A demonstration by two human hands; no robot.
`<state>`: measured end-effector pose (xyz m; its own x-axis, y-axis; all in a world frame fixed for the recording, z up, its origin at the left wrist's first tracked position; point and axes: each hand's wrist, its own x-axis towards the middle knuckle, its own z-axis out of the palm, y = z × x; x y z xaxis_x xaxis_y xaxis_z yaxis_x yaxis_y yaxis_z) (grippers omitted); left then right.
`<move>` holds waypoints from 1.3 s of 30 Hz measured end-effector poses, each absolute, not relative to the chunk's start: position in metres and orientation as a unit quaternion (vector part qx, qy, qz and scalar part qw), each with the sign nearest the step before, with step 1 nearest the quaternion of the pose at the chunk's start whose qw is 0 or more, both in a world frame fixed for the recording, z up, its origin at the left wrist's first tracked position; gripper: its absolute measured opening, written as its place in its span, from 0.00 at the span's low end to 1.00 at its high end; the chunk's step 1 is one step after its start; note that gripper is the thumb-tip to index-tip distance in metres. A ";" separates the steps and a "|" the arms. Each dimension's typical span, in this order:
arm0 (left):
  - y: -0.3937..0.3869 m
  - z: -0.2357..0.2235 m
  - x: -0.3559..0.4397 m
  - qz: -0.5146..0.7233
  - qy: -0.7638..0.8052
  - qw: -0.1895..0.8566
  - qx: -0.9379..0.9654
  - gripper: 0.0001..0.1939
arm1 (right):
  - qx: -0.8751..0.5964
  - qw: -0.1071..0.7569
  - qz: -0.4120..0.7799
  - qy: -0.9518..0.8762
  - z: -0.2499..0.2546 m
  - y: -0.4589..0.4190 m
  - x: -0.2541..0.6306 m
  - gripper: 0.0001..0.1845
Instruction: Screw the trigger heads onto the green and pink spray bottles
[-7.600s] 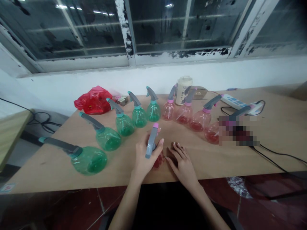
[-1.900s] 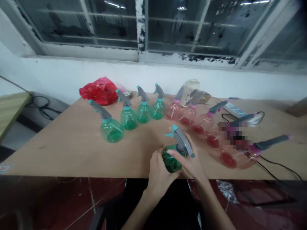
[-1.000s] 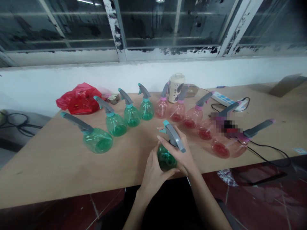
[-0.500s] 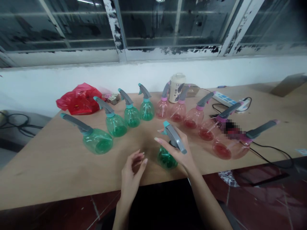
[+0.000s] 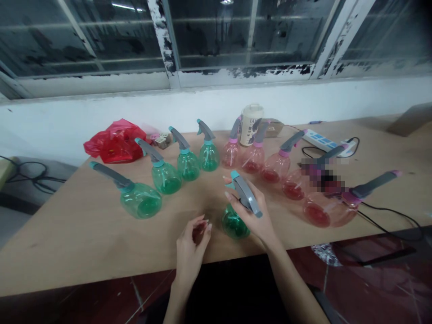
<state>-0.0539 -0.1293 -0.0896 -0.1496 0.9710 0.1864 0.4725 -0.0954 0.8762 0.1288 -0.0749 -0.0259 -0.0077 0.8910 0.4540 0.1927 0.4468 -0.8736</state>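
My right hand [image 5: 254, 211] is wrapped round the neck of a green spray bottle [image 5: 235, 222], just under its grey head with a teal nozzle. This bottle is upright near the table's front edge. My left hand [image 5: 192, 243] is to the left of it, apart from it, with loosely curled fingers and nothing visible in them. To the left, several green spray bottles [image 5: 141, 200] stand in a slanting row, a little green liquid in each. A matching row of pink spray bottles [image 5: 317, 209] with red liquid curves along the right.
Behind the bottles are a red plastic bag [image 5: 116, 141], a lidded paper cup [image 5: 251, 126] and a small cardboard box [image 5: 272, 128]. A white power strip [image 5: 324, 141] with black cables [image 5: 388, 216] lies at the right. A blurred patch covers something beside the pink bottles.
Earlier a pink bottle was in my left hand; it now stands at the right row's near end. The nearest green bottle came to the middle. My left hand has let go of it and moved left.
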 end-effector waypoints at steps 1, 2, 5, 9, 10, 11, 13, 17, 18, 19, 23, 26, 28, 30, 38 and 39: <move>-0.130 -0.090 -0.054 0.441 0.613 0.274 0.595 0.15 | -0.427 0.561 0.307 -0.639 -0.026 -0.075 0.129 0.14; -0.130 -0.091 -0.053 0.434 0.615 0.269 0.601 0.15 | -0.427 0.560 0.304 -0.641 -0.026 -0.076 0.128 0.15; -0.130 -0.092 -0.053 0.419 0.617 0.251 0.617 0.15 | -0.426 0.556 0.296 -0.649 -0.024 -0.076 0.129 0.15; -0.130 -0.094 -0.052 0.416 0.612 0.240 0.628 0.14 | -0.422 0.559 0.289 -0.652 -0.023 -0.076 0.129 0.16; -0.131 -0.094 -0.051 0.416 0.611 0.238 0.630 0.14 | -0.421 0.561 0.289 -0.652 -0.024 -0.076 0.128 0.16; -0.131 -0.094 -0.051 0.414 0.611 0.237 0.631 0.14 | -0.419 0.561 0.291 -0.652 -0.024 -0.076 0.128 0.16; -0.131 -0.093 -0.051 0.412 0.612 0.233 0.633 0.13 | -0.416 0.564 0.294 -0.649 -0.025 -0.076 0.127 0.15; -0.130 -0.093 -0.050 0.413 0.608 0.225 0.639 0.13 | -0.417 0.566 0.304 -0.643 -0.026 -0.076 0.127 0.15; -0.130 -0.092 -0.050 0.414 0.608 0.223 0.640 0.13 | -0.419 0.565 0.306 -0.642 -0.026 -0.076 0.127 0.15; -0.130 -0.092 -0.050 0.413 0.608 0.223 0.640 0.13 | -0.421 0.563 0.307 -0.642 -0.026 -0.076 0.127 0.15; -0.129 -0.094 -0.050 0.412 0.610 0.226 0.638 0.13 | -0.419 0.564 0.307 -0.642 -0.026 -0.075 0.128 0.15; -0.130 -0.095 -0.051 0.410 0.613 0.226 0.636 0.13 | -0.416 0.566 0.304 -0.644 -0.026 -0.074 0.128 0.14; -0.130 -0.096 -0.051 0.408 0.616 0.228 0.634 0.12 | -0.424 0.566 0.298 -0.641 -0.024 -0.074 0.127 0.14; -0.130 -0.096 -0.051 0.407 0.616 0.231 0.633 0.12 | -0.434 0.562 0.293 -0.640 -0.021 -0.073 0.126 0.12; -0.129 -0.094 -0.051 0.406 0.615 0.236 0.634 0.13 | -0.431 0.539 0.300 -0.659 -0.014 -0.070 0.125 0.11; -0.129 -0.094 -0.052 0.407 0.614 0.236 0.634 0.12 | -0.423 0.539 0.305 -0.661 -0.015 -0.070 0.126 0.10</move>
<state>-0.0516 -0.1291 -0.0938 -0.0854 0.9705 0.2255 0.5861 -0.1341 0.7991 0.1257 -0.0696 -0.0151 -0.0617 0.8889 0.4540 0.2308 0.4552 -0.8599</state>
